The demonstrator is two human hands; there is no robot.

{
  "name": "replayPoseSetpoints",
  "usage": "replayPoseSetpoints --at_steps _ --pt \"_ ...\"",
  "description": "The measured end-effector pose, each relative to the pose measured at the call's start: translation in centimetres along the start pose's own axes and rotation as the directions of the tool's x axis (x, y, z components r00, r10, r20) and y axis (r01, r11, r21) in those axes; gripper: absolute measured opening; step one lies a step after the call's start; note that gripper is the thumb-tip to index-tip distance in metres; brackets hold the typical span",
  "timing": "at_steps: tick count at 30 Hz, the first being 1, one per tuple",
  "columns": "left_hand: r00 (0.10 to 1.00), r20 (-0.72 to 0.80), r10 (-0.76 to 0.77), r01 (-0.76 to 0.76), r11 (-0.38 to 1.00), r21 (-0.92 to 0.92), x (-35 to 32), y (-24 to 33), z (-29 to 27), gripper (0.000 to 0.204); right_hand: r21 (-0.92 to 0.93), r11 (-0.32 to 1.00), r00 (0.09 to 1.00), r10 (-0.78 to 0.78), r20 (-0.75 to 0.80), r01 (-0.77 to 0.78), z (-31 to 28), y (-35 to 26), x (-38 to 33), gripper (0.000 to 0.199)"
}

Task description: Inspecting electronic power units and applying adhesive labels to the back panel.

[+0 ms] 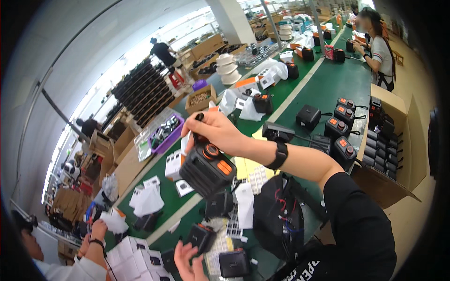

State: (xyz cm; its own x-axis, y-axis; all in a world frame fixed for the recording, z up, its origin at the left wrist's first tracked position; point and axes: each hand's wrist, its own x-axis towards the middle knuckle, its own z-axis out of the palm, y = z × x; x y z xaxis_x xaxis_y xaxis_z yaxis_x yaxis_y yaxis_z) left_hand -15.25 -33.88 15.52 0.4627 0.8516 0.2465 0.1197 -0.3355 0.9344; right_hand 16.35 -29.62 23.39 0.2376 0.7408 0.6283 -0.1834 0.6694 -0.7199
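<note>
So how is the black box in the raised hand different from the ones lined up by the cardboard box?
The held device is lifted off the table, tilted, gripped by the right hand. The row of devices rests on the green table, untouched, beside the cardboard box. The held one looks bigger, being nearer. Both are black with orange parts.

The black box-shaped device (206, 169) carries 2 orange buttons and an orange-ringed knob. The right hand (216, 130) above it wears a black wristband (280, 155); the sleeve (360, 220) is black. The workbench (323, 89) is green with a pale stripe. Right of the device, 4 black units (343, 126) show orange tops beside a tan cardboard box (393, 140). Left of it sits a purple tray (166, 136); below, white cartons (131, 250).
</note>
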Motion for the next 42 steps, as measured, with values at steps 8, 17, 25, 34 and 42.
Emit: replayPoseSetpoints --at_steps 8,17,25,34,42 --pt "0.926 0.378 -0.017 0.251 0.775 -0.581 0.0 1.2 4.2 0.089 0.223 0.806 0.826 0.482 0.290 -0.549 7.3 -1.2 -10.7 0.032" --pt "0.992 -0.097 -0.080 -0.017 0.679 -0.734 -4.0 0.1 5.1 0.080 -0.579 0.811 0.993 -0.015 0.119 0.082 10.1 -5.4 -19.3 0.062" --pt "0.993 -0.113 -0.030 -0.049 0.771 -0.635 -4.3 1.7 5.4 0.086 -0.551 0.831 0.997 -0.073 0.030 0.078 11.1 -5.0 -19.9 0.053" --pt "0.990 -0.116 -0.078 -0.012 0.779 -0.627 -4.3 1.7 5.3 0.085 -0.527 0.844 0.995 -0.099 0.021 0.095 10.8 -3.9 -19.6 0.049" --pt "0.996 0.042 0.084 -0.033 0.736 -0.676 -6.0 -1.1 4.8 0.087 -0.517 0.823 0.971 -0.226 0.081 0.234 12.2 -4.5 -20.2 0.056"
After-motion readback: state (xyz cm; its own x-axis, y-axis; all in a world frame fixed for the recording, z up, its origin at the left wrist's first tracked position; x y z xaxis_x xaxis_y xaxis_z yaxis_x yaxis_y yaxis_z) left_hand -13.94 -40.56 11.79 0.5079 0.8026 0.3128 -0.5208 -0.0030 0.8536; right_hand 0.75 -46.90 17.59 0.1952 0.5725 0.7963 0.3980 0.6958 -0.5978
